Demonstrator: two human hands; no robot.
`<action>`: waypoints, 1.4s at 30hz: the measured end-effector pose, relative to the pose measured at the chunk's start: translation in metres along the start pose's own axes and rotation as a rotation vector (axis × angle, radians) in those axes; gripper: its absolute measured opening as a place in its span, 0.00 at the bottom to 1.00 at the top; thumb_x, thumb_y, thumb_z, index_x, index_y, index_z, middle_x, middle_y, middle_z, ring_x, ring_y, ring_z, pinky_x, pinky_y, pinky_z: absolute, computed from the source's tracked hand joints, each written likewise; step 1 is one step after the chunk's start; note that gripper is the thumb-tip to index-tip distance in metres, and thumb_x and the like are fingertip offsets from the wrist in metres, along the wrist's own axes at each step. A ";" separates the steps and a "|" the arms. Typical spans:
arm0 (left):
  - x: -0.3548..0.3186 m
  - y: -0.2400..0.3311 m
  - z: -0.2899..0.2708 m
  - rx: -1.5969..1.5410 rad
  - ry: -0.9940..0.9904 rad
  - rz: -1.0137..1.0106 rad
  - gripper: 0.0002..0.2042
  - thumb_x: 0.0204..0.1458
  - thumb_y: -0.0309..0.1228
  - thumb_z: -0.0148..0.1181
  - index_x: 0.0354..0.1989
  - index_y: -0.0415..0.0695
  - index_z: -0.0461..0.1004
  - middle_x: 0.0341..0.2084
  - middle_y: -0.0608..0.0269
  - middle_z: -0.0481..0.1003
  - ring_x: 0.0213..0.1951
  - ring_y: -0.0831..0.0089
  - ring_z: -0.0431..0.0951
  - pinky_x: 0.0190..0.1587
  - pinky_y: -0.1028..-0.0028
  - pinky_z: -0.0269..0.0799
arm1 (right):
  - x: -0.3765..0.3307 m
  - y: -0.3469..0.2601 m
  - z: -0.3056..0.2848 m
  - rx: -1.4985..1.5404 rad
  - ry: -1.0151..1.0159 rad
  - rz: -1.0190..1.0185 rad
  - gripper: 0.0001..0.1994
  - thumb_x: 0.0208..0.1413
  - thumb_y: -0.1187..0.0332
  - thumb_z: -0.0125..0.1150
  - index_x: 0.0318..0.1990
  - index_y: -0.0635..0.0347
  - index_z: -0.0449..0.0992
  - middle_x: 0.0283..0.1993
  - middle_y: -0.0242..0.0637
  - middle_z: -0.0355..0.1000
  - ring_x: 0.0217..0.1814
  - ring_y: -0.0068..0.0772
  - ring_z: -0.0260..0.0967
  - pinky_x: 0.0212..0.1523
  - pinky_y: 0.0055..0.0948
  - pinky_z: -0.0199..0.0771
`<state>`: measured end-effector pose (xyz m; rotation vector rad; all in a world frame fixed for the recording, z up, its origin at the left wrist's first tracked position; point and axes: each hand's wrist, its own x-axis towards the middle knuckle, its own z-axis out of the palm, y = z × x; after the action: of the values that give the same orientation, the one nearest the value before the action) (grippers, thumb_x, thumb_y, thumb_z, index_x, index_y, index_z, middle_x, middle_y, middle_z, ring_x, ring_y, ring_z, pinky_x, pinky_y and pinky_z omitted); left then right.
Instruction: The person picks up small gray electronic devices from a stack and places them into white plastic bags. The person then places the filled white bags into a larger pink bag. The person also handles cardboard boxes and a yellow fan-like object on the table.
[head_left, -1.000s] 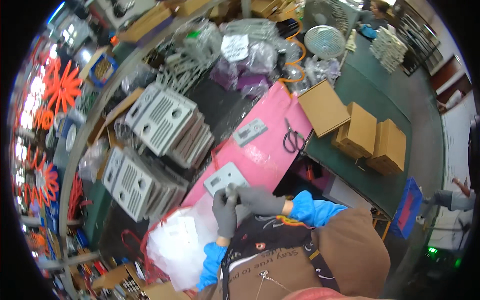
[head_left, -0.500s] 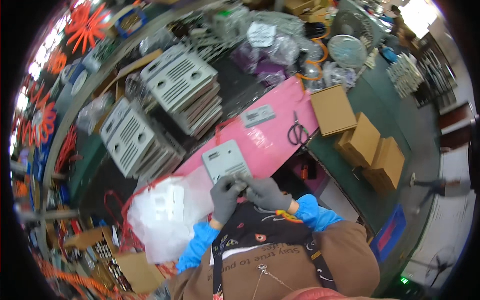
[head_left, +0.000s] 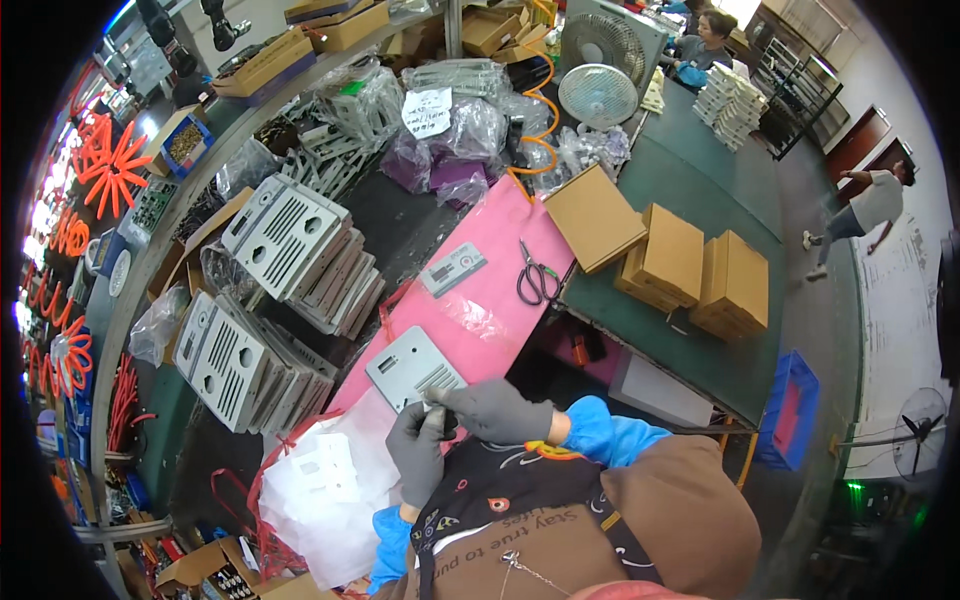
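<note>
1. Against half a second ago, the left hand (head_left: 418, 452) sits lower relative to the right hand (head_left: 505, 411); the plate (head_left: 412, 362) still lies on the pink sheet (head_left: 505, 228), before them. The walker (head_left: 872, 205) now shows more fully.
2. Both hands' fingers are bent, tips together at the plate's near corner, hiding it; whether they grip anything small, I cannot tell.
3. The plate is flat, grey, round-cornered; the film (head_left: 325, 520) beside it milky and crumpled.
</note>
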<state>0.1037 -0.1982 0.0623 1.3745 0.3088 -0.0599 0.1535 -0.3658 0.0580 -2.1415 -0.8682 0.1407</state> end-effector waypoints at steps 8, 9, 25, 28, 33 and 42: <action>0.005 -0.001 0.002 0.164 -0.067 0.141 0.08 0.55 0.25 0.60 0.39 0.33 0.76 0.27 0.66 0.75 0.30 0.81 0.72 0.32 0.78 0.69 | -0.004 -0.017 -0.006 1.308 -0.014 0.239 0.28 0.68 0.66 0.50 0.73 0.58 0.52 0.51 0.34 0.70 0.47 0.22 0.69 0.46 0.26 0.74; 0.007 0.008 0.009 0.182 -0.107 0.146 0.07 0.54 0.25 0.60 0.39 0.33 0.76 0.28 0.65 0.75 0.30 0.81 0.72 0.33 0.79 0.69 | -0.001 -0.003 -0.008 1.407 -0.063 0.357 0.27 0.69 0.61 0.50 0.71 0.58 0.55 0.51 0.35 0.70 0.50 0.23 0.68 0.47 0.25 0.73; 0.014 -0.005 0.016 -0.064 -0.117 0.240 0.29 0.66 0.48 0.47 0.64 0.34 0.59 0.55 0.56 0.67 0.53 0.69 0.68 0.55 0.69 0.65 | 0.016 -0.013 0.024 0.381 0.460 0.232 0.19 0.64 0.52 0.55 0.47 0.59 0.77 0.35 0.44 0.74 0.37 0.42 0.76 0.37 0.34 0.73; 0.020 -0.001 0.007 0.269 -0.014 0.097 0.24 0.70 0.44 0.37 0.60 0.36 0.67 0.46 0.55 0.74 0.46 0.70 0.74 0.48 0.69 0.70 | 0.019 -0.014 0.010 0.489 0.429 0.277 0.19 0.64 0.51 0.56 0.48 0.59 0.77 0.34 0.44 0.74 0.36 0.38 0.75 0.38 0.33 0.73; 0.015 0.000 -0.001 0.217 0.094 0.169 0.20 0.70 0.36 0.34 0.54 0.36 0.71 0.39 0.51 0.77 0.39 0.63 0.77 0.42 0.66 0.72 | 0.022 -0.019 -0.002 0.548 0.427 0.437 0.21 0.64 0.53 0.56 0.49 0.65 0.76 0.36 0.38 0.75 0.38 0.23 0.71 0.42 0.29 0.74; 0.018 -0.033 -0.053 0.818 0.064 0.065 0.19 0.64 0.29 0.47 0.61 0.35 0.65 0.43 0.44 0.76 0.45 0.57 0.79 0.45 0.61 0.75 | 0.018 0.048 0.036 0.613 0.586 0.512 0.18 0.68 0.57 0.52 0.44 0.67 0.77 0.34 0.29 0.72 0.37 0.18 0.62 0.40 0.27 0.69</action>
<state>0.1044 -0.1507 0.0174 2.1996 0.3048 -0.0940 0.1797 -0.3529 0.0023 -1.6294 0.0787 0.0238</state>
